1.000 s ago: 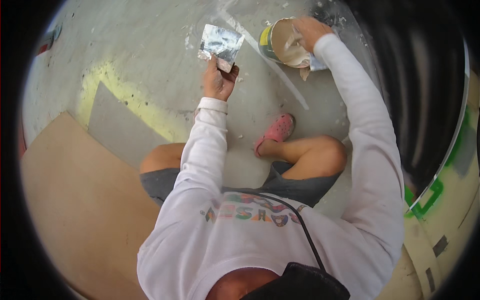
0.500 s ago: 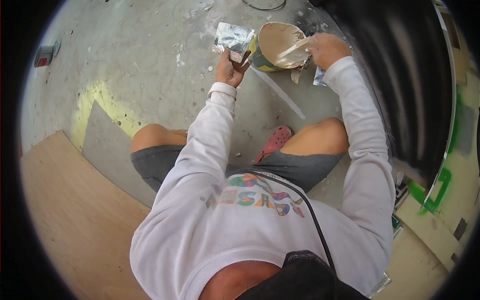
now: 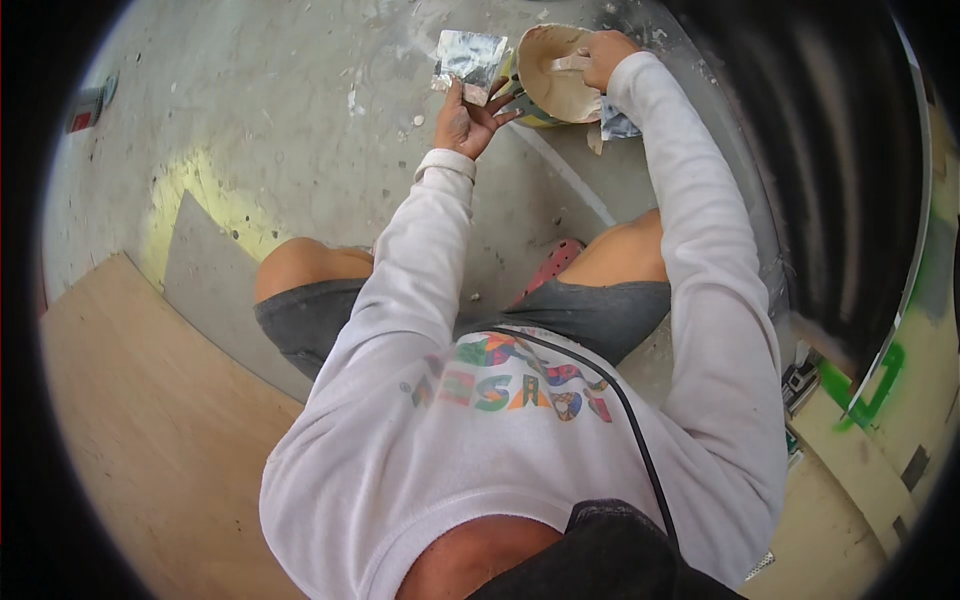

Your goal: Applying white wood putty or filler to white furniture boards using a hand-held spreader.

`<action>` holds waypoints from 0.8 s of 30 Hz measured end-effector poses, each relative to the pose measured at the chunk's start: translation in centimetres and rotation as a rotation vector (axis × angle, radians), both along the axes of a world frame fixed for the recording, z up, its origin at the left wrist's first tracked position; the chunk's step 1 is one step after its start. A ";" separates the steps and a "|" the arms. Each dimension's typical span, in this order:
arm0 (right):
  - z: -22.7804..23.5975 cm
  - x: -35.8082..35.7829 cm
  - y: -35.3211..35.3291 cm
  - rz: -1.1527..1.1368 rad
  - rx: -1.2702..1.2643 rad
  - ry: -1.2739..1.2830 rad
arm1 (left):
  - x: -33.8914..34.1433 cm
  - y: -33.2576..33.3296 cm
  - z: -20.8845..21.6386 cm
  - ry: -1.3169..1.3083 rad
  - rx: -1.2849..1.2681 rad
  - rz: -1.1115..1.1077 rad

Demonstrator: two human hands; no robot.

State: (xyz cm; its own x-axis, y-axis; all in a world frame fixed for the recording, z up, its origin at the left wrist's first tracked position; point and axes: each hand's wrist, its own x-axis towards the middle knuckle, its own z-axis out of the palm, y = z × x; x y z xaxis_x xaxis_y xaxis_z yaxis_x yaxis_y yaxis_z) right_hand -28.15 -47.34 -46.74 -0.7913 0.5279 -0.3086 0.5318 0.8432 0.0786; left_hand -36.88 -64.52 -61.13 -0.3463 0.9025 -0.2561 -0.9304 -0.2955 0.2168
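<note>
Gripping a pale flat scraper [image 3: 570, 63], the right hand [image 3: 610, 58] works inside a tilted, paste-lined green-and-yellow bucket [image 3: 530, 116]; the left hand [image 3: 467, 126] pinches a square silvery metal plate [image 3: 470, 57] just beside it, mostly bare, so work looks early.

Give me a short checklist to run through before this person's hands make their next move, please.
1. Left hand has hold of the shiny plate: ok, the thumb is over its lower edge.
2. Right hand has hold of the pale flat tool: ok, its visible end lies within the outline of the bucket's mouth.
3. Plate free of residue: not ok, pale smears show along its lower edge.
4. Bucket standing level: cannot tell from this angle.
5. Floor free of specks: not ok, there are pale spots on it.
6. Enough beige paste left in the bucket: cannot tell; the inside looks coated, but the depth is unclear.
</note>
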 end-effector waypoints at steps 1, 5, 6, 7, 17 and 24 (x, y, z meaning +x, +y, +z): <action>-0.4 -0.2 0.3 -0.033 -0.055 0.029 | 0.0 0.1 -0.3 -0.001 0.021 0.010; -0.4 -0.2 1.0 -0.134 -0.224 0.030 | -0.2 0.3 -1.6 -0.006 0.012 0.026; -0.5 0.0 1.0 -0.133 -0.228 0.027 | -0.4 0.4 -1.9 0.008 0.009 0.029; -0.7 0.3 1.1 -0.165 -0.268 0.058 | -0.4 0.5 -1.8 0.022 0.010 0.029; -0.3 5.3 4.9 -0.416 -0.473 0.396 | -3.9 0.4 -0.9 0.193 -0.301 0.160; 9.8 9.4 2.6 -0.463 -0.470 0.592 | -4.7 0.3 4.7 0.609 -0.339 0.070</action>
State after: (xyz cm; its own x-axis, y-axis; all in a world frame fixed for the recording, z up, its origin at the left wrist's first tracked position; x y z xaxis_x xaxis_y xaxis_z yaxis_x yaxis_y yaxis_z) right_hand -18.77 -44.77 -36.99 -0.6281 0.7565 -0.1821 0.6715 0.4088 -0.6180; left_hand -41.57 -64.18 -56.45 -0.5720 0.7777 -0.2610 -0.5951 -0.1744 0.7845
